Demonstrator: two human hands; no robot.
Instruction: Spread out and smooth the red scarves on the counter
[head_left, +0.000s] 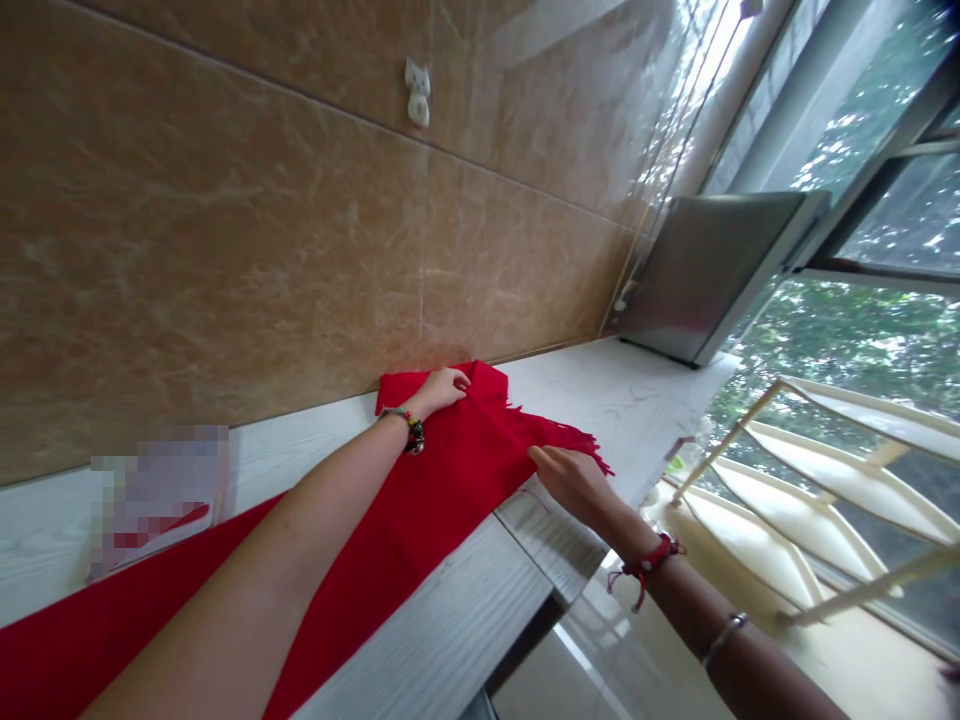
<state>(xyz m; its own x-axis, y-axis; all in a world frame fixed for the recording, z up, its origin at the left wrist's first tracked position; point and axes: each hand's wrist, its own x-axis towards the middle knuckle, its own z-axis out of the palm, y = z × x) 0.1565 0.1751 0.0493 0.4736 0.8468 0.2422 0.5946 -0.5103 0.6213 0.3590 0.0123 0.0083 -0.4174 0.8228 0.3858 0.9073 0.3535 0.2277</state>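
Observation:
A long red scarf (pixel 420 500) with a fringed end lies along a white wood-grain tabletop (pixel 450 630). My left hand (pixel 442 388) rests on the scarf's far corner by the wall, fingers curled down onto the cloth, a beaded bracelet on the wrist. My right hand (pixel 570 478) lies at the near edge of the scarf beside the fringe, fingers together and pressed against the fabric. Both hands sit at the fringed end, one on each side of the scarf's width.
A brown marble-tiled wall (pixel 225 220) runs along the table's far side, with a small white hook (pixel 417 95) on it. A grey box-like appliance (pixel 712 270) stands at the table's end by a window. A cream slatted chair (pixel 825 500) stands beyond the table edge.

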